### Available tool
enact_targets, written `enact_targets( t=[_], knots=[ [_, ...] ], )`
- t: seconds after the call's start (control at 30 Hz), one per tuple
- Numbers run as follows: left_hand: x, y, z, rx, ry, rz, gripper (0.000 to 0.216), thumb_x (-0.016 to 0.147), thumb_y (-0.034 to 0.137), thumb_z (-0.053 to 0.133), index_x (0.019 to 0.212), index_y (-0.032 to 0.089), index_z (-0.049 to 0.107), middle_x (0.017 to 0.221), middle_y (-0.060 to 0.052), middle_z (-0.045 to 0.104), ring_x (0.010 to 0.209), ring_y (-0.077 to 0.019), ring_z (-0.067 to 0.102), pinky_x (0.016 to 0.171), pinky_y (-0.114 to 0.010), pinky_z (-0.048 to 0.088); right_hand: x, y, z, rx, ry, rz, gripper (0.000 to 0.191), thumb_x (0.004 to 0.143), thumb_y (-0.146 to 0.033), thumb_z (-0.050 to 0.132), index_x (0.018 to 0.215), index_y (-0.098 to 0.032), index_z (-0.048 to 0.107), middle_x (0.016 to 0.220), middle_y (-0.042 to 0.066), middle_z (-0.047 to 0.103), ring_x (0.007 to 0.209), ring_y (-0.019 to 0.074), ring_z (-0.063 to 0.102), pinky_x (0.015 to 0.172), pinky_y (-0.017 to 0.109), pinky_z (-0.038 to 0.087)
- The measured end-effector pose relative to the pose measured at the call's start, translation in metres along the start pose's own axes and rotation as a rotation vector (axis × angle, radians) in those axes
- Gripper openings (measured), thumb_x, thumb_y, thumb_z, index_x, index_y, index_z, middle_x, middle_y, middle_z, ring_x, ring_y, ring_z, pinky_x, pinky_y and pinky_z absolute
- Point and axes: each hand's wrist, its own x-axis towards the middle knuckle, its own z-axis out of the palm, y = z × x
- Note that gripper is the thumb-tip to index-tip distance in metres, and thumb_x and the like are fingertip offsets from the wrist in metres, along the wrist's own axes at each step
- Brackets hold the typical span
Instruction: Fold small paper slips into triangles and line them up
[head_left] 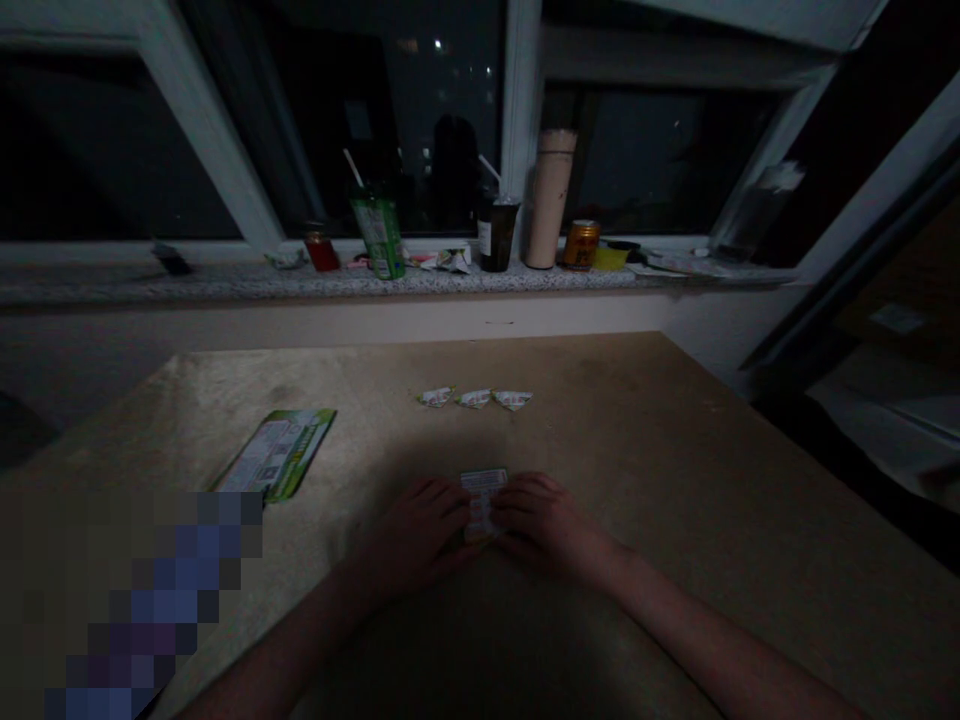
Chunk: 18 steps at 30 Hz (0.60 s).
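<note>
On the table, the left hand and right hand grip a small printed packet by its opposite sides with their fingers — seemingly, in this dim light — while a green-edged pouch lies to the left, three triangular packets line up beyond, and a green cup stands on the windowsill.

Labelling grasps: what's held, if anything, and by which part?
Small printed packet: left hand at its left edge, right hand at its right edge. Gripped or merely pressed down, can't tell.
</note>
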Motion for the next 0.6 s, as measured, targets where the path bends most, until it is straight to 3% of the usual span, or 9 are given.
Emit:
enact_targets(
  t=[0.13,0.33,0.5,0.6],
  knots=[
    [0.002,0.000,0.000,-0.038,0.018,0.002,0.025,0.085,0.039,0.058,0.100,0.020,0.058,0.107,-0.006,0.059,0.106,-0.0248,0.050,0.099,-0.041,0.032,0.002,0.001,0.000,0.110,0.025,0.068,0.016,0.090,-0.029,0.055,0.096,-0.021,0.066,0.098,0.005,0.069,0.098,0.0184,0.059,0.090,0.034,0.040],
    [0.005,0.004,0.002,-0.182,0.065,-0.152,0.015,0.093,0.029,0.046,0.090,0.021,0.057,0.091,-0.003,0.061,0.090,-0.0212,0.054,0.088,-0.038,0.039,0.005,-0.002,-0.003,0.292,0.074,0.148,0.015,0.091,-0.026,0.054,0.088,-0.020,0.067,0.086,0.003,0.069,0.085,0.0160,0.060,0.081,0.031,0.041],
    [0.005,0.003,0.012,-0.418,0.168,-0.415,0.020,0.089,0.037,0.052,0.100,0.020,0.055,0.093,-0.003,0.064,0.087,-0.0215,0.060,0.075,-0.034,0.047,0.009,-0.003,0.000,0.214,0.094,0.293,0.012,0.089,-0.025,0.055,0.084,-0.018,0.064,0.084,0.004,0.065,0.083,0.0175,0.057,0.077,0.031,0.040],
    [0.005,0.000,0.017,-0.471,0.198,-0.460,0.023,0.088,0.035,0.052,0.106,0.020,0.052,0.099,-0.005,0.065,0.091,-0.0229,0.062,0.077,-0.035,0.048,0.016,-0.001,0.004,0.151,0.060,0.381,0.014,0.090,-0.024,0.053,0.083,-0.017,0.062,0.079,0.003,0.063,0.079,0.0170,0.057,0.073,0.029,0.039]
  ],
)
